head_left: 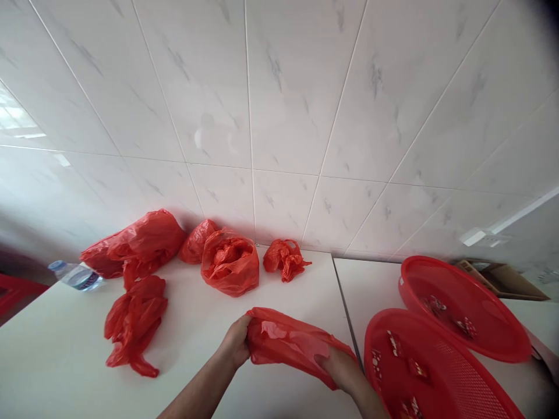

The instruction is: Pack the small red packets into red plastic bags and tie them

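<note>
A red plastic bag is stretched between both my hands just above the white table. My left hand is closed, pinching the bag's left edge. My right hand grips its right end, with part of the fingers covered by the plastic. Further back on the table lie several other crumpled red plastic bags: a long one at the left, a big heap by the wall, a bulging open one and a small one.
Two round red mesh baskets with small wrapped sweets stand on the right, close to my right hand. A water bottle lies at the far left. A white tiled wall backs the table. A cardboard box sits at far right.
</note>
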`<state>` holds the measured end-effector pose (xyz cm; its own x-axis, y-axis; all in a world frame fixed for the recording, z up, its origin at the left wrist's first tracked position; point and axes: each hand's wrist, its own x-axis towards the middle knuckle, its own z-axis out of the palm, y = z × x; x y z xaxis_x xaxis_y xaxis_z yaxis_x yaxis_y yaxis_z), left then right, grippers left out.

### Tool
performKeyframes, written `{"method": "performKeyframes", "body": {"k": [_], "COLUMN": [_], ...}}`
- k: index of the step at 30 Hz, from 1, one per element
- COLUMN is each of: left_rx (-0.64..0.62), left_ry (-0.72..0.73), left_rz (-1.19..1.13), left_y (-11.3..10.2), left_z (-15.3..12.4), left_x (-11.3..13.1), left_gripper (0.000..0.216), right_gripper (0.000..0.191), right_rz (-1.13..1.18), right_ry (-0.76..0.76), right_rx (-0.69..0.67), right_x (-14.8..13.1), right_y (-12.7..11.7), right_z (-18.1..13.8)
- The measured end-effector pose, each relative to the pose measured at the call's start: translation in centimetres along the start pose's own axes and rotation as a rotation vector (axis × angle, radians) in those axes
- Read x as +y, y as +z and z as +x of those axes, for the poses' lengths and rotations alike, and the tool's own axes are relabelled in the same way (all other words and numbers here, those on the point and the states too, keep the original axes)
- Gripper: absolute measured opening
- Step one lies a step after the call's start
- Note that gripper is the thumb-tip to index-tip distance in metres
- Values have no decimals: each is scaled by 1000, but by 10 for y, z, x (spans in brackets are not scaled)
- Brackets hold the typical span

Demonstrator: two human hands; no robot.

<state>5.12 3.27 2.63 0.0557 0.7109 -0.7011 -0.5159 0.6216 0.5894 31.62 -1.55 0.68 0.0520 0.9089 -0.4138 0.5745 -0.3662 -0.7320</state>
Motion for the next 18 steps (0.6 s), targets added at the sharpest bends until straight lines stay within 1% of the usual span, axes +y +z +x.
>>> {"method": "performKeyframes", "body": {"k": [2,3,5,7,9,10,12,14,16,18], "left_rx": [-47,-81,-137,-153,-136,-126,-105,-93,-151,-255], "left_ry": [-30,-67,-182,-267,-248,-216,-163,-148,-144,-130], "left_rz": [81,127,189,208,223,227,210,179,141,104], "left_y": [-2,-3,-8,-11,-11,-9,-5,0,3,4], "left_z": [3,4,8,14,20,23,28,31,32,32], "left_x": [-1,-2,-4,-11,-19,-24,-31,-35,-36,-36], "left_gripper": [11,12,13,17,22,24,27,31,34,33], "right_gripper": [25,32,40,43,49,49,41,26,13,7], "right_rz": [137,205,349,529,683,689,558,408,298,213], "right_ry": [-12,-3,55,146,196,188,116,26,-74,-139], "right_rx": [-71,-132,-273,-345,-327,-301,-258,-197,-86,20], "right_x": [10,15,26,36,42,43,39,32,24,20], "right_y": [-4,-6,-8,-8,-7,-5,-2,5,15,28], "right_z": [0,1,3,7,12,14,18,19,17,9]}}
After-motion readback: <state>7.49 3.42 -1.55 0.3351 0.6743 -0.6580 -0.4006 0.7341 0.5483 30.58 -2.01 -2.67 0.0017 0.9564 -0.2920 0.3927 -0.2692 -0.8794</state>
